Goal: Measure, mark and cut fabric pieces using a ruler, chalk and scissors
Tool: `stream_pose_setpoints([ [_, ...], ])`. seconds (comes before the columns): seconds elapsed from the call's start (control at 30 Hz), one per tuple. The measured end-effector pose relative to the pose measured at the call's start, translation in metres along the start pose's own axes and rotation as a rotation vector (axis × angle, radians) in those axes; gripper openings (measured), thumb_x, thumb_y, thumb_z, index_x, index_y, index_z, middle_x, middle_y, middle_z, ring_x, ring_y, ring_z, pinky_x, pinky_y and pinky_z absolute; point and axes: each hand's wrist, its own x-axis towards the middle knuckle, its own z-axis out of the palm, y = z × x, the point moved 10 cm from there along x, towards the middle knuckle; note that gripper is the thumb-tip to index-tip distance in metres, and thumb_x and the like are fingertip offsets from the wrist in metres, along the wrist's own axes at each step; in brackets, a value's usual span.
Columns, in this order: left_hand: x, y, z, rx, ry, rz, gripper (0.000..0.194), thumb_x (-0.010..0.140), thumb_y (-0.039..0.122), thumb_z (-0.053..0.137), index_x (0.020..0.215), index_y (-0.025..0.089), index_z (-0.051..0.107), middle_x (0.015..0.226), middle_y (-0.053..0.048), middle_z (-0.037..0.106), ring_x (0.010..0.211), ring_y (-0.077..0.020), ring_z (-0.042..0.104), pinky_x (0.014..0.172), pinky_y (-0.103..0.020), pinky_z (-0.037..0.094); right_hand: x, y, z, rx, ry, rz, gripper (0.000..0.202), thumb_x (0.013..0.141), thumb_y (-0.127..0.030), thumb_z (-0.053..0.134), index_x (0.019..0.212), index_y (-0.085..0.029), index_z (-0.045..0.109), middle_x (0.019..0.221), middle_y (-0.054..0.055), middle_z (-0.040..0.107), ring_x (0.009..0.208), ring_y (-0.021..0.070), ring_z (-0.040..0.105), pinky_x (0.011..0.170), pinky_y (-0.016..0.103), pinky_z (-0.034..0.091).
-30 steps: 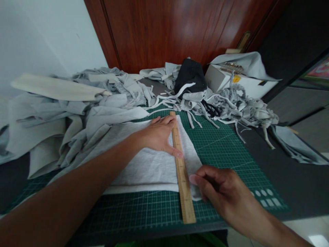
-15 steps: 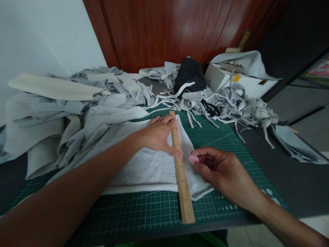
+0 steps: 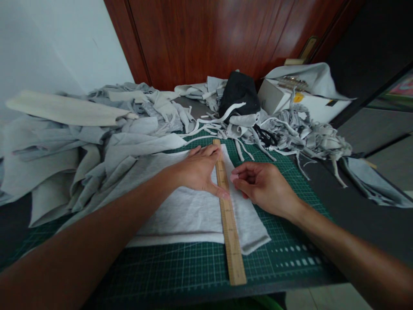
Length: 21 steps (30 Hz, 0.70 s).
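A wooden ruler [image 3: 231, 232] lies lengthwise across a piece of light grey fabric [image 3: 190, 217]. My left hand [image 3: 203, 170] rests on the cloth and the ruler with its fingers spread, the thumb and fingertips pressing the wood. Between the thumb and fingers of my right hand [image 3: 266, 187] is a pink piece of tailor's chalk [image 3: 234, 177]. It is over the fabric strip just right of the ruler; whether it touches the cloth I cannot tell. A faint pink line shows along the ruler's right edge.
Under the fabric is a green cutting mat [image 3: 180, 267]. Heaped grey cloth [image 3: 125, 120] fills the left side. At the back stand a black bag [image 3: 240, 92] and a white box [image 3: 309, 105], with tangled fabric strips [image 3: 297, 129] in front. A wooden door [image 3: 206, 38] rises behind.
My right hand has moved away from me along the ruler with the chalk, uncovering the fabric's near right corner. My left hand and the ruler have stayed in place.
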Motion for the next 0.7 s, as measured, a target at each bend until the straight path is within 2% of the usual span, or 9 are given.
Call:
stream_pose_setpoints([
  [0.2, -0.001, 0.004, -0.003, 0.009, 0.005, 0.002, 0.14, 0.065, 0.09, 0.062, 0.167, 0.006, 0.014, 0.175, -0.024, 0.012, 0.162, -0.0388, 0.013, 0.131, -0.052, 0.008, 0.025, -0.002, -0.002, -0.106, 0.012, -0.037, 0.011, 0.086, -0.024, 0.068, 0.092, -0.016, 0.073, 0.07, 0.002, 0.073, 0.045, 0.0113, 0.053, 0.044, 0.025, 0.039],
  [0.3, -0.001, 0.004, -0.003, 0.011, 0.006, -0.002, 0.139, 0.064, 0.09, 0.062, 0.166, 0.006, 0.017, 0.175, -0.024, 0.014, 0.162, -0.0382, 0.014, 0.131, -0.052, 0.008, 0.031, -0.005, 0.001, -0.159, 0.015, -0.059, 0.009, 0.085, -0.021, 0.068, 0.09, -0.015, 0.073, 0.072, 0.004, 0.074, 0.049, 0.0128, 0.058, 0.047, 0.025, 0.042],
  [0.4, 0.0, 0.003, -0.003, 0.015, 0.012, -0.004, 0.136, 0.064, 0.09, 0.062, 0.165, 0.007, 0.023, 0.175, -0.023, 0.016, 0.162, -0.0383, 0.015, 0.131, -0.051, 0.009, 0.034, -0.009, 0.004, -0.211, 0.019, -0.083, 0.007, 0.085, -0.017, 0.066, 0.088, -0.015, 0.073, 0.074, 0.005, 0.075, 0.055, 0.0147, 0.063, 0.05, 0.025, 0.044],
  [0.7, 0.0, 0.0, -0.003, 0.009, 0.022, -0.015, 0.145, 0.058, 0.094, 0.065, 0.165, 0.008, 0.022, 0.175, -0.021, 0.019, 0.161, -0.0414, 0.017, 0.131, -0.05, 0.008, 0.031, -0.021, 0.004, -0.376, 0.036, -0.056, 0.008, 0.082, -0.009, 0.069, 0.086, -0.013, 0.074, 0.074, 0.006, 0.075, 0.059, 0.0155, 0.065, 0.053, 0.025, 0.044],
])
